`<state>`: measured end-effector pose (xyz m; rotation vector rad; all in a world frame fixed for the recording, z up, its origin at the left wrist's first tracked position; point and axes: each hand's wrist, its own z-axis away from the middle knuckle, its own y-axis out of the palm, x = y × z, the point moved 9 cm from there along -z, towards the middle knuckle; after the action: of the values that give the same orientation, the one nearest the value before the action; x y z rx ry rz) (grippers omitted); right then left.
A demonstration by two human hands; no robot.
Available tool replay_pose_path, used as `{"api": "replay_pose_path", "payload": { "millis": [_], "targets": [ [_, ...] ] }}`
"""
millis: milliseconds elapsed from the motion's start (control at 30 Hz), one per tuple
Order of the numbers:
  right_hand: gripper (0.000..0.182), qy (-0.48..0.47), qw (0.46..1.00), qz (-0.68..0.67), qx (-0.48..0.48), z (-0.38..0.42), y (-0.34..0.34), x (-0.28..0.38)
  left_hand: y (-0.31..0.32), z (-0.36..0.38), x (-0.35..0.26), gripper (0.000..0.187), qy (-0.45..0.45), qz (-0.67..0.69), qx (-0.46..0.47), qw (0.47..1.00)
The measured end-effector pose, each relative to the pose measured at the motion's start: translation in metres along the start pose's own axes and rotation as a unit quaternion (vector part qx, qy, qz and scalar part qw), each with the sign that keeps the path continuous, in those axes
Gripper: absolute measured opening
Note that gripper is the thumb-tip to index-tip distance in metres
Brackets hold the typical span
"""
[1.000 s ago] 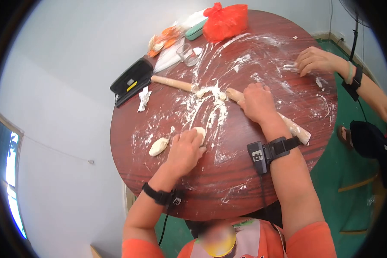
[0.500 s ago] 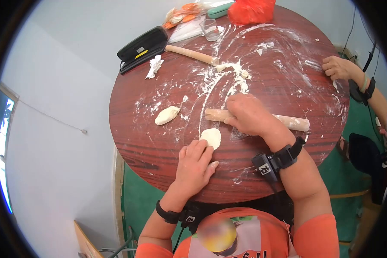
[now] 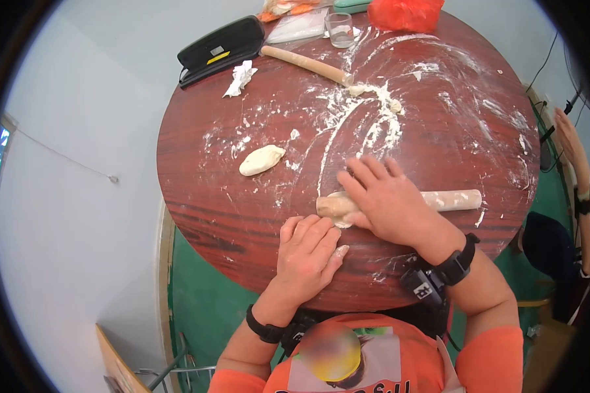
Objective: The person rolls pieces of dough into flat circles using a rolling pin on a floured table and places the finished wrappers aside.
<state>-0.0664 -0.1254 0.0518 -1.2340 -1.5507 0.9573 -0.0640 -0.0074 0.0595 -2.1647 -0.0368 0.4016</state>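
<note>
Room separates our left hand [image 3: 306,257], fingers together, any pinch unclear, from the table's left rim [image 3: 166,157]; our rolling pin [image 3: 455,200] runs left-right over dough [image 3: 342,223], beneath our right hand [image 3: 392,204], fingers spread.

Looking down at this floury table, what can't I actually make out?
All in the head view:
- Flat pale dough: largely hidden under the pale wooden rolling pin and the right hand.
- Red plastic bag: top cut off by the picture's upper edge; contents hidden by the plastic.
- Green case: also cut off there.
- Other person: mostly cut off by the dark border at right.
</note>
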Motion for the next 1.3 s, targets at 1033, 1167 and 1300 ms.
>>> {"api": "replay_pose_path", "payload": {
  "millis": [1033,1167,1300],
  "targets": [
    [0.048,-0.006,0.999,-0.011,0.046,-0.043,0.026,-0.009,0.0,-0.002,-0.004,0.031,0.014,-0.014,-0.001,1.0],
    [0.054,0.106,0.992,0.002,0.063,-0.07,0.028,-0.042,0.0,-0.004,-0.004,0.033,0.01,-0.023,-0.002,1.0],
    [0.058,0.088,0.995,0.043,0.011,-0.064,0.017,-0.024,0.003,-0.003,0.0,0.036,-0.001,-0.028,0.013,1.0]
  ]
}}
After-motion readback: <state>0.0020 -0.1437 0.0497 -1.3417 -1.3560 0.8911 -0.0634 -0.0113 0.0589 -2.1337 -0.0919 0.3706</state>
